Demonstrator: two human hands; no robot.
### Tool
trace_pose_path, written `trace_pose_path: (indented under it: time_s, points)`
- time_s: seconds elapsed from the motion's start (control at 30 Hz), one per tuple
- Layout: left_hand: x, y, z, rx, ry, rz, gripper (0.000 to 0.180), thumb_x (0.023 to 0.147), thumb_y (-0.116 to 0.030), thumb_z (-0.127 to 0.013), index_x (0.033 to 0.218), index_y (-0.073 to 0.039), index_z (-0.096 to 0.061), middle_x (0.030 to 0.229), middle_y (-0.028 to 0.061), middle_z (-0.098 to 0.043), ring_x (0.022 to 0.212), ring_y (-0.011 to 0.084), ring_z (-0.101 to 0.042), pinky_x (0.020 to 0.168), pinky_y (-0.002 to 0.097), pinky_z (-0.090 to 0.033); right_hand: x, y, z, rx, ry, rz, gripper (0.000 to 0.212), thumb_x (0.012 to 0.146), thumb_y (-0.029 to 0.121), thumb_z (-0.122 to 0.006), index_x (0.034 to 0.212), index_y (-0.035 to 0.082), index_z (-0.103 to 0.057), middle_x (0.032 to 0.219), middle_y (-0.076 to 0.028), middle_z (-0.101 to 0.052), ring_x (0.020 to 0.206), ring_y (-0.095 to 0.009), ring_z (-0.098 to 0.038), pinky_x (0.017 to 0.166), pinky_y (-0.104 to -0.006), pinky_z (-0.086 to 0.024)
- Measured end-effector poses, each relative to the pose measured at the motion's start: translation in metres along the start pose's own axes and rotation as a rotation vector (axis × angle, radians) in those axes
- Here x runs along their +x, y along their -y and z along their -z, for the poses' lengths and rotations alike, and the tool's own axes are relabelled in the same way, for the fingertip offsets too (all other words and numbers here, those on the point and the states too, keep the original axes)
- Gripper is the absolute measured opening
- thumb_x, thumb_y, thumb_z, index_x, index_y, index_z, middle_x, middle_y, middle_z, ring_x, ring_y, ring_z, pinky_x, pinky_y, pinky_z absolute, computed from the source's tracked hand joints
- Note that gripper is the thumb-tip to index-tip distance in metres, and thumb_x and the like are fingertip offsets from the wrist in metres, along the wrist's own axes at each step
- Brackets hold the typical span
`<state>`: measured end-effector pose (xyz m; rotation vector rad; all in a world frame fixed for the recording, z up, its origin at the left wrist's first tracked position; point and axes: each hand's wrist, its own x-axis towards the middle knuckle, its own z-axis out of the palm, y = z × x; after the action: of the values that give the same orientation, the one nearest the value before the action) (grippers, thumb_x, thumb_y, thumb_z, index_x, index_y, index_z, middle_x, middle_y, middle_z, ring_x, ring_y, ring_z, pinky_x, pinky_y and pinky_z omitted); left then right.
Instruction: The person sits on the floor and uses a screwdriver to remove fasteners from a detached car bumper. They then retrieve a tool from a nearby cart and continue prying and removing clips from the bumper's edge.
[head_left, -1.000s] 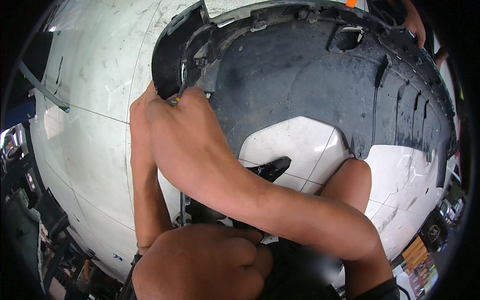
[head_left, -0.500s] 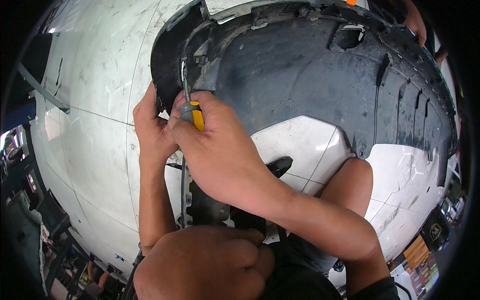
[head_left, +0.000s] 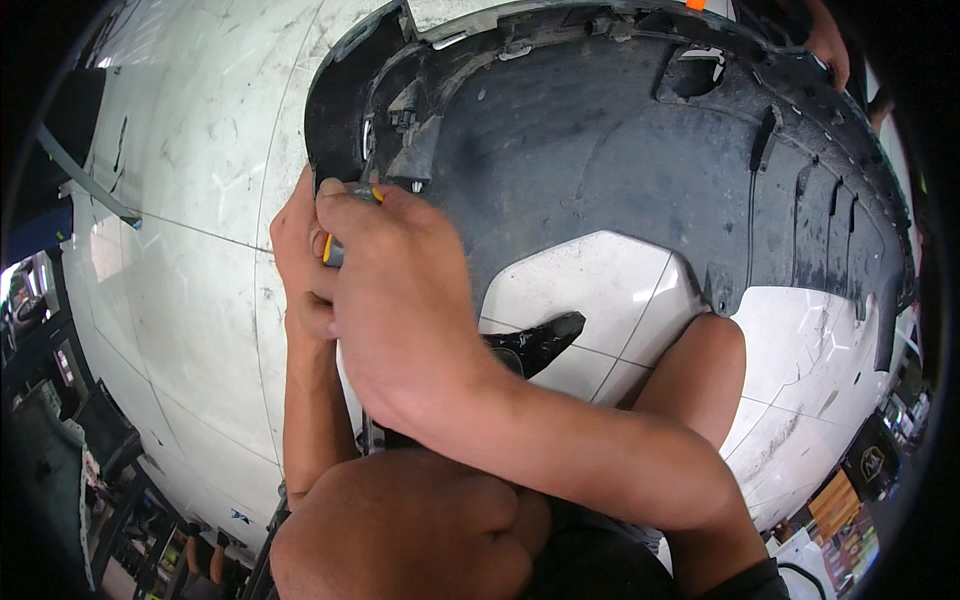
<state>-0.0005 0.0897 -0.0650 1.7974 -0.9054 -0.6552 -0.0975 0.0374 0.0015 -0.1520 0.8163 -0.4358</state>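
Note:
A large black plastic car bumper cover [head_left: 560, 150] lies on the floor in front of me, its inner side up. My right hand [head_left: 400, 265] is closed around a screwdriver [head_left: 333, 252] with a grey and yellow handle, at the cover's near left corner. Only bits of the handle show between the fingers, and the shaft is hidden. Just beside it, my left hand [head_left: 295, 235] grips the cover's left edge. Its fingertips are partly covered by the right hand.
At the upper right, another person's hand [head_left: 828, 60] is at the cover's far rim. A glossy black piece [head_left: 555, 338] lies on the white tiled floor [head_left: 190, 330] near my bent leg [head_left: 695, 375]. A grey strip [head_left: 90, 180] extends in from the left.
My right hand has rolled over to the left, tilting the screwdriver. Its shaft, visible along the cover's edge before, is now out of sight. My left hand stays at the edge.

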Motion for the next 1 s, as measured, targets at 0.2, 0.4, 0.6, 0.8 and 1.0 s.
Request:
trace_pose_path:
  time_s: [0.2,0.4,0.6,0.8,1.0]
  points:
    - [0.002,0.003,0.007,-0.037,0.053,0.078,0.032,0.091,-0.022,-0.062,0.117,-0.002,-0.065,0.084,0.0036,-0.067,0.074,0.0107,-0.056,0.07,0.0257,-0.048,0.004,-0.017,0.007,0.382,0.007,-0.058,0.008,0.104,0.017,-0.056,0.11,0.01,-0.058,0.091,-0.001,-0.054,0.063,-0.006,-0.039,0.055,-0.0251,-0.03]
    - [0.002,0.021,-0.001,0.021,-0.015,0.023,0.028,0.091,-0.019,-0.062,0.113,-0.002,-0.065,0.085,0.0045,-0.067,0.074,0.0114,-0.057,0.07,0.025,-0.048,0.005,-0.013,0.026,0.412,0.172,-0.104,0.012,0.105,0.019,-0.059,0.113,0.01,-0.057,0.091,-0.001,-0.056,0.062,-0.007,-0.038,0.056,-0.0242,-0.032]
    - [0.002,0.028,-0.008,0.066,-0.045,-0.195,0.024,0.09,-0.006,-0.066,0.113,0.001,-0.065,0.092,0.0111,-0.073,0.08,0.0148,-0.068,0.073,0.0297,-0.053,0.009,-0.007,0.033,-0.446,-0.022,0.175,0.019,0.103,0.019,-0.059,0.115,0.003,-0.061,0.087,-0.002,-0.062,0.068,-0.007,-0.049,0.06,-0.0269,-0.041]
    - [0.003,0.02,-0.004,0.116,-0.033,-0.219,0.026,0.088,0.0,-0.072,0.113,0.003,-0.065,0.09,0.0155,-0.074,0.08,0.0181,-0.072,0.073,0.0316,-0.055,-0.001,0.008,0.038,-0.839,0.006,0.362,0.026,0.1,0.015,-0.055,0.104,-0.01,-0.063,0.084,-0.022,-0.067,0.08,-0.032,-0.065,0.071,-0.0388,-0.05]
    - [0.001,0.022,-0.004,0.153,-0.051,-0.227,0.022,0.089,0.0,-0.069,0.11,0.002,-0.066,0.088,0.0142,-0.074,0.077,0.0194,-0.071,0.072,0.0323,-0.055,0.01,0.016,0.04,-0.821,0.041,0.401,0.026,0.097,0.013,-0.054,0.095,-0.012,-0.06,0.08,-0.03,-0.066,0.078,-0.043,-0.07,0.071,-0.0459,-0.052]
